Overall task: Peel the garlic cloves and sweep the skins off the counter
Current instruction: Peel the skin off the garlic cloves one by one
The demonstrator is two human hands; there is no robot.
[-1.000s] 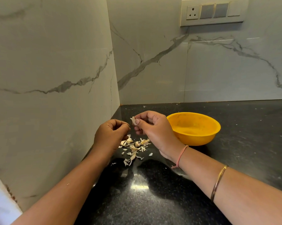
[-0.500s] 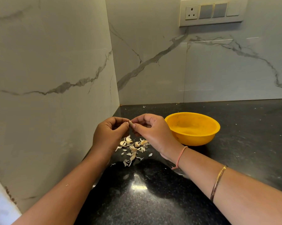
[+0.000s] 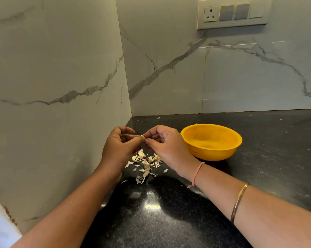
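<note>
Peeling under way, with the sweeping not yet begun.
The left hand point(image 3: 118, 145) and right hand point(image 3: 165, 149) both pinch one small garlic clove point(image 3: 143, 138) at their fingertips, held in the air above the black table point(image 3: 169, 221). At 6 o'clock from the clove, a scatter of garlic skins point(image 3: 145, 163), perhaps with a few cloves among them, lies unswept. At 3 o'clock stands a yellow bowl point(image 3: 213, 154), seemingly empty, so most of the work appears left.

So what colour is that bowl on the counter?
The bowl is plain yellow-orange, best seen in the head view.
</note>
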